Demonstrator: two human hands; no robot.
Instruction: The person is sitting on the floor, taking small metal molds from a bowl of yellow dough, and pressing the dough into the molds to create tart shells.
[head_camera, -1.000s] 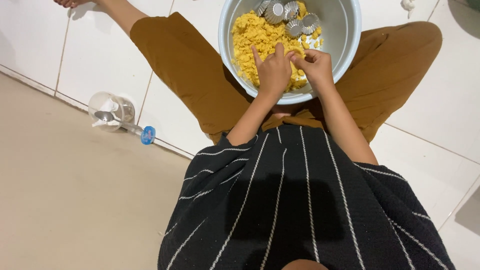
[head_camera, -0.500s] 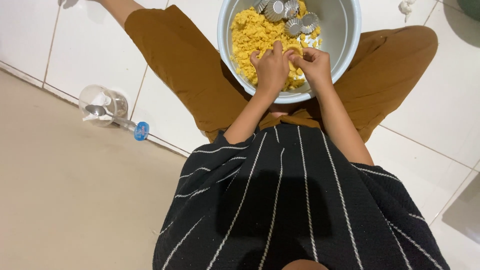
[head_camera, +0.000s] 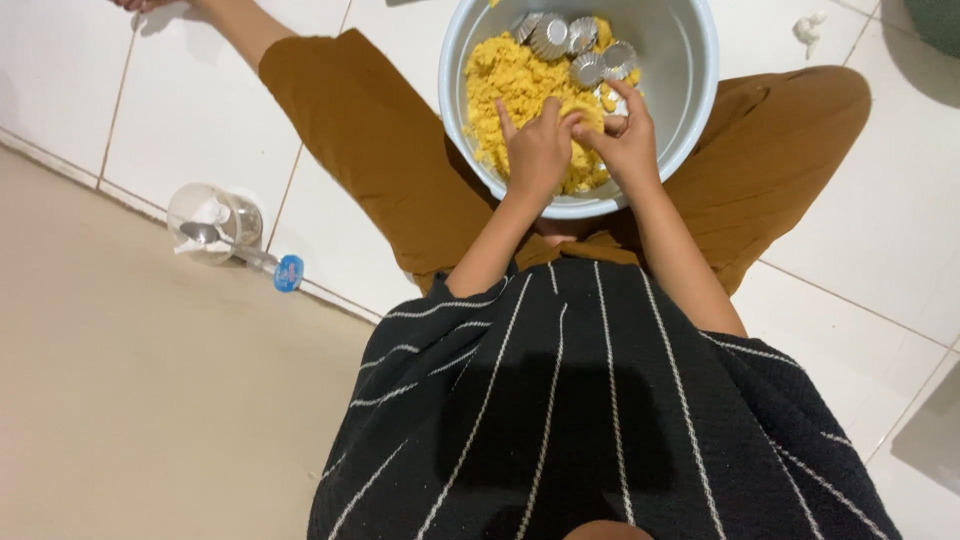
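Down at the top centre of the frame, both hands were in a pale grey bowl (head_camera: 690, 110) of crumbly yellow dough (head_camera: 510, 85).

Seated on white floor tiles (head_camera: 190, 110), the person held the bowl between legs in mustard-brown trousers (head_camera: 350, 130), under a black top with thin white stripes (head_camera: 580, 420). The left hand (head_camera: 538, 150) lay knuckles-up on the dough, fingers curled and pressed together into it. The right hand (head_camera: 628, 140) was just beside it, touching it, index finger raised, the others bent around something I could not make out. At least 4 small fluted metal moulds (head_camera: 572, 45) lay on the dough at the bowl's far side. At the left of the frame a clear glass jar (head_camera: 205, 220) lay on its side with a spoon (head_camera: 225, 245) in it.
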